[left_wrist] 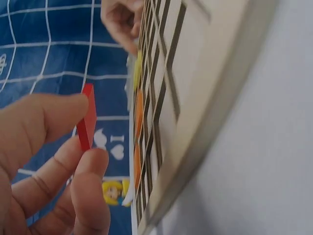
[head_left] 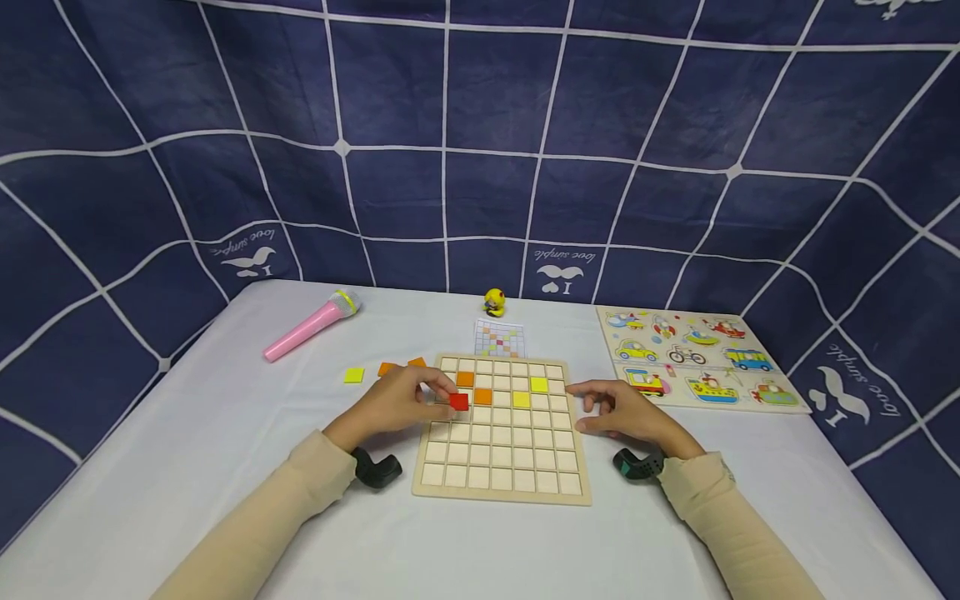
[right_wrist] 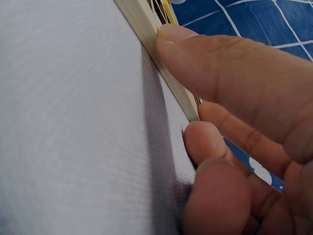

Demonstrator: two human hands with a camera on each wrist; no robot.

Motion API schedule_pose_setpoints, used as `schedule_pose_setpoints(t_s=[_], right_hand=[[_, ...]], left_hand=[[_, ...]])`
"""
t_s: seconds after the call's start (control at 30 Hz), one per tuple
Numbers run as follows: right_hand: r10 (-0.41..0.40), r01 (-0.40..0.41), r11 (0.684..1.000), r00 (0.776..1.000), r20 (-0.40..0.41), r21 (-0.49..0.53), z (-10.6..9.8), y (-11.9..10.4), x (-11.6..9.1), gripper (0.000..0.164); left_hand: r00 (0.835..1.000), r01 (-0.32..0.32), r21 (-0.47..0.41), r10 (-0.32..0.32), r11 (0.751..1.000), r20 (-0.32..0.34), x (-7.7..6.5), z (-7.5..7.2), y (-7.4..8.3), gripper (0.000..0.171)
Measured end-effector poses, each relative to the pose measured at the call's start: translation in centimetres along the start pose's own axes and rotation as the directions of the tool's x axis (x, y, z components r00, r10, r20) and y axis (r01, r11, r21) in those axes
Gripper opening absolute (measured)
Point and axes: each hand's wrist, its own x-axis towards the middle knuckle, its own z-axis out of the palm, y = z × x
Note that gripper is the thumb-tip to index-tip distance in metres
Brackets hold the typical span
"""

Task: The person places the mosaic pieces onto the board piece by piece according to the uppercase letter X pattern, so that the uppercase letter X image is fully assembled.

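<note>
In the head view, your left hand [head_left: 393, 400] pinches a red tile [head_left: 459, 402] over the left part of the wooden board [head_left: 501, 497]. The tile looks roughly square, its broad face turned up toward you. Your right hand [head_left: 626, 412] sits at the board's right edge, fingers loosely bent. Between your hands lie two orange tiles [head_left: 483, 397] and two yellow tiles [head_left: 521, 400]. Beyond them, a patterned card [head_left: 500, 337] lies on the surface [head_left: 480, 550].

In the left wrist view, you hold the red tile by its edges, thumb opposite fingers, apart from the board. It shows nearly edge-on, its long axis running up and down the picture, leaning slightly.

In the right wrist view, your thumb touches the board's side, other fingers curved beside it.
</note>
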Motion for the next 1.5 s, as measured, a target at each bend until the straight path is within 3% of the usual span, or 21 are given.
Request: schedule_pose_setpoints(t_s=[0.3,0.53,0.8,0.97,1.27,1.5], right_hand=[[-0.009,0.009,1.000,1.000,0.001,0.019,0.1,-0.2,-0.1,0.061],[-0.019,0.019,1.000,1.000,0.004,0.020,0.1,-0.2,0.0,0.061],[0.028,-0.028,1.000,1.000,-0.004,0.012,0.0,-0.2,0.1,0.060],[0.026,-0.026,1.000,1.000,-0.001,0.013,0.0,-0.1,0.1,0.060],[0.024,-0.024,0.999,1.000,-0.002,0.026,0.0,-0.3,-0.1,0.060],[0.025,-0.025,0.999,1.000,0.000,0.029,0.1,-0.1,0.0,0.061]], left_hand=[[1.000,0.018,0.003,-0.018,1.000,0.008,0.5,1.4,1.8,0.022],[0.997,0.075,0.022,-0.075,0.997,-0.003,1.1,2.3,3.3,0.022],[1.000,-0.003,0.011,0.003,1.000,0.026,2.4,3.1,4.6,0.022],[0.999,0.009,0.021,-0.010,1.000,0.039,3.0,3.6,4.8,0.021],[0.997,0.067,0.123,-0.072,0.990,0.031,3.4,4.0,4.2,0.021],[0.998,0.051,0.194,-0.055,0.980,0.015,3.6,4.4,4.3,0.019]])
